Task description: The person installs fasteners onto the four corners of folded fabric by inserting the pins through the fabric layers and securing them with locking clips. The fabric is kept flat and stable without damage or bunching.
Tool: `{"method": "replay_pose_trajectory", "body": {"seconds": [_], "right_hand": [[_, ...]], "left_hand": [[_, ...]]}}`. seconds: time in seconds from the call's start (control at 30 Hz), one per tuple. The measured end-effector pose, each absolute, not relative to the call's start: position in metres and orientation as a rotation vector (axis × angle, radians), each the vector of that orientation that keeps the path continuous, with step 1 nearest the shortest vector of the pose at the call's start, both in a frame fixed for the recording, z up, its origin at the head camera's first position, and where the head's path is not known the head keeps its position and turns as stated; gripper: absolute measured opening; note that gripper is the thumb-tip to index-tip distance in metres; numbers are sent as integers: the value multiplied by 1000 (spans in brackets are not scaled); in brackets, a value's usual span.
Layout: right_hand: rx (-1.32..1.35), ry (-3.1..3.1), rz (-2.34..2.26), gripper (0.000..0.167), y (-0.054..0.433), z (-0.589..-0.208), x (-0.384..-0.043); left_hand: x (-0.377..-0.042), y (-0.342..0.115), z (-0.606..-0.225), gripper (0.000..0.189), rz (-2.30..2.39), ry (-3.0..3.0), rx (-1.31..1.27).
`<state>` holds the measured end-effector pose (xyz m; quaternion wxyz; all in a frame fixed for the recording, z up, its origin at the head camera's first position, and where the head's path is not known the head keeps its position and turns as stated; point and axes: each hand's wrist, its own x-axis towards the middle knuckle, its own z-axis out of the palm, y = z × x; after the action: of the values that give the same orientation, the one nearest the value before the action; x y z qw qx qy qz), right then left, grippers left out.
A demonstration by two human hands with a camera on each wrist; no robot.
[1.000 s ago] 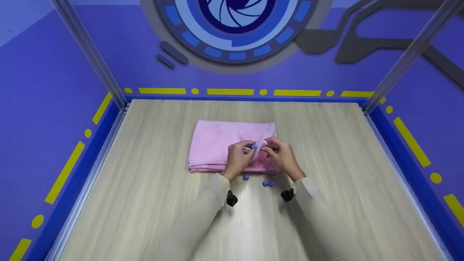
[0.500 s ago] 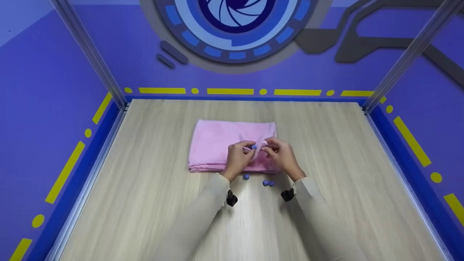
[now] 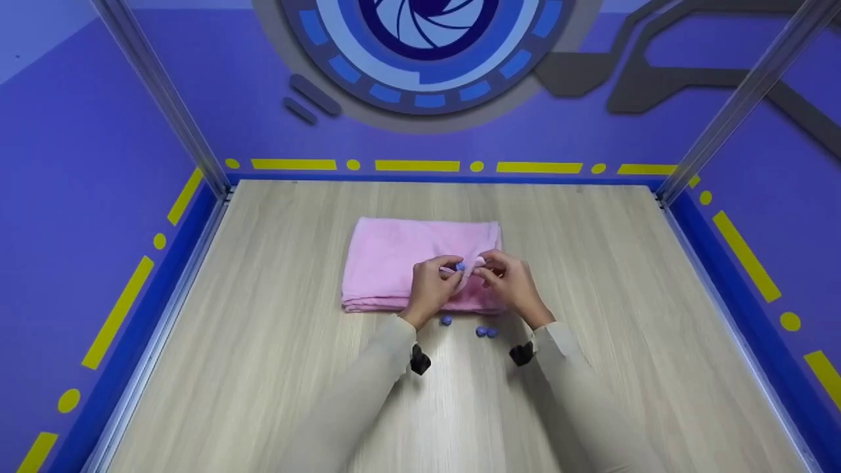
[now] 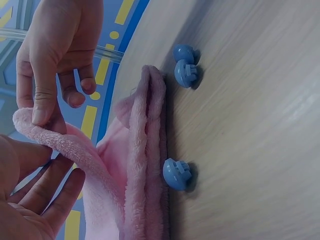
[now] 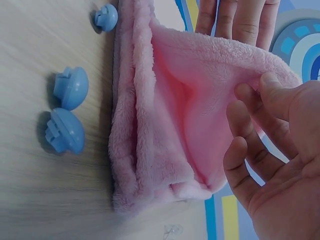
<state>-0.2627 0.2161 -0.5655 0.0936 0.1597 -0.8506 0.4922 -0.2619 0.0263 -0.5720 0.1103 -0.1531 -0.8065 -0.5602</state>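
Note:
A folded pink fleece blanket lies mid-table, its front right part lifted between both hands. My left hand pinches a blue mushroom-shaped clip at the blanket's raised edge; this clip is hidden in both wrist views. On the other side, my right hand pinches the same edge between thumb and index finger. The right wrist view shows the right hand with its other fingers loosely bent beneath the raised fleece.
Three more blue clips sit on the wooden table in front of the blanket: a single clip near the left wrist, and a touching pair to its right. Blue-purple panels enclose the table's back and sides.

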Motion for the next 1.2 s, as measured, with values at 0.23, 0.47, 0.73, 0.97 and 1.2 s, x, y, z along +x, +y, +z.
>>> {"method": "replay_pose_trajectory", "body": {"seconds": [0.23,0.47,0.73,0.97,1.2], "right_hand": [[487,-2527,1463,12,217,-566,-261],[501,-2513,1468,12,217,-566,-260],[439,-2522,1542,21,217,-562,-259],[451,-2520,1529,30,217,-561,-260],[440,-2521,1520,28,216,-562,-261]], "left_hand": [[-262,26,-571,23,-1622,-2378,-467],[-262,24,-567,17,-1680,-2349,-468],[-261,23,-564,16,-1612,-2320,-498],[-261,24,-563,16,-1525,-2329,-513],[-259,25,-562,18,-1525,-2353,-521]]}}
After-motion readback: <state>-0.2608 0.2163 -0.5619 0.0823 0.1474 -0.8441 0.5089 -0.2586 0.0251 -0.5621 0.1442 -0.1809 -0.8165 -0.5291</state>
